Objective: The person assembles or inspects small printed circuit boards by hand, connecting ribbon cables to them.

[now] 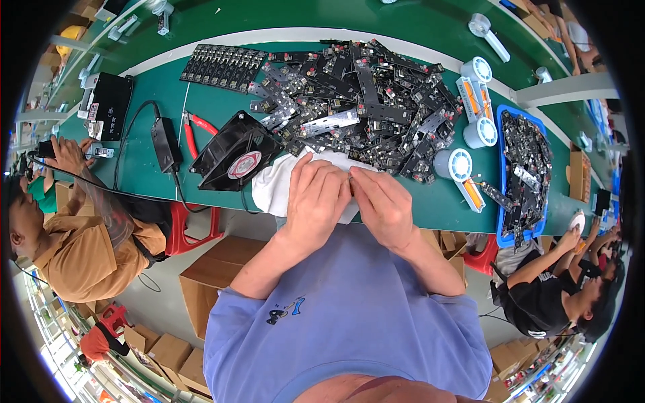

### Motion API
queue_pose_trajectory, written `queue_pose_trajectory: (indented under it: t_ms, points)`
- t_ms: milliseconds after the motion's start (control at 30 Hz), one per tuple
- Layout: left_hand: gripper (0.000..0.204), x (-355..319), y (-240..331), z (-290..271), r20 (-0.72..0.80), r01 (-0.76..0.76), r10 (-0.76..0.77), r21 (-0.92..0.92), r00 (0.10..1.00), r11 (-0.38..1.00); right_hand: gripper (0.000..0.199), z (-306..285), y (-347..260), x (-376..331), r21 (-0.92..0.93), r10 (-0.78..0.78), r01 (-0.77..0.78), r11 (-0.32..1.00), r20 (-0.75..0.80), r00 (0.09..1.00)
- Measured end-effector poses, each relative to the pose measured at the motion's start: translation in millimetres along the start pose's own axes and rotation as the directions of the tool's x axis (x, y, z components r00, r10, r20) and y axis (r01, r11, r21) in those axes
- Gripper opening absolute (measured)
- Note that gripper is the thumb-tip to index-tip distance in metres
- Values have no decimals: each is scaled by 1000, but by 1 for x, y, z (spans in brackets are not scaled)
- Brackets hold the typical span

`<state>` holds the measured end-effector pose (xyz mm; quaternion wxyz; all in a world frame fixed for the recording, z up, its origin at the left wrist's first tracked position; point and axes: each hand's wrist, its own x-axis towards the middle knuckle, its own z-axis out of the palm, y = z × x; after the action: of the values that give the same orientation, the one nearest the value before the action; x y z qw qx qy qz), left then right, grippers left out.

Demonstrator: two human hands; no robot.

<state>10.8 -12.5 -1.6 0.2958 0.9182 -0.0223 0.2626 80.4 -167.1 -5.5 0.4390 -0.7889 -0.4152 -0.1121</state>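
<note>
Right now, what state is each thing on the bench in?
left hand: fingers curled shut, pressed against the right hand; anything pinched is hidden.
right hand: fingers curled shut at the same spot.
white cloth: crumpled under both hands.
black fan: tilted on the table; running or not, cannot tell.
black circuit boards: loose heap.
blue tray: filled with boards.
red-handled cutters: lying flat, unheld.

A small part (349, 176) is pinched between the fingertips of the left hand (316, 198) and the right hand (384, 205); it is almost wholly hidden, so its shape cannot be told. It is held just above a white cloth (279, 185) spread at the table's near edge.
</note>
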Motion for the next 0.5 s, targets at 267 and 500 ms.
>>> queue_pose_trajectory:
  t_ms: [267, 500]
  points:
    - [24, 2, 3, -7, 62, -36, 29, 102, 998, 994, 23, -5, 3, 5, -44, 75, -74, 996, 22, 997]
    - [23, -7, -3, -1, 43, -44, 45, -10, 998, 999, 29, -9, 7, -2, 57, 21, -23, 998, 44, 999]
